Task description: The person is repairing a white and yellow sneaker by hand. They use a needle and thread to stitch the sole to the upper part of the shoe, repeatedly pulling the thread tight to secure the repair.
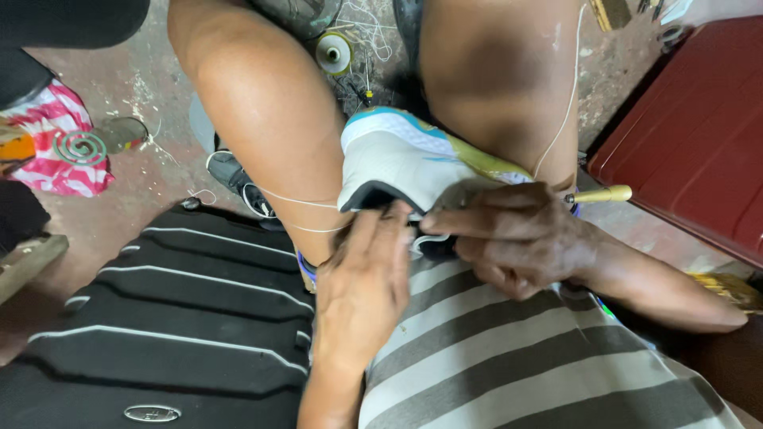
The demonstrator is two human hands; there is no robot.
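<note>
While wedged between both knees: white sneaker [397, 163], teal at the collar, olive-gold along the sole edge, heel end turned toward the lap.
Left hand [362, 290]: fingers narrowed to a pinch at the dark sole edge, apparently gripping thread or the lip itself (cannot tell which).
Right hand [520, 238]: closed around a stitching awl, only its pale wooden handle [602, 194] showing past the knuckles; forefinger laid flat along the shoe.
Thread [298, 202]: thin, white, taut across the left thigh; another strand running up over the right knee.
Technique: likely best kept tight, stitches close to the sole rim, knees clamped firm.
Textures: smooth synthetic upper, rubbery sole, ribbed black suitcase [183, 318] alongside, gritty concrete floor [143, 95], thread spool [333, 52] beyond.
</note>
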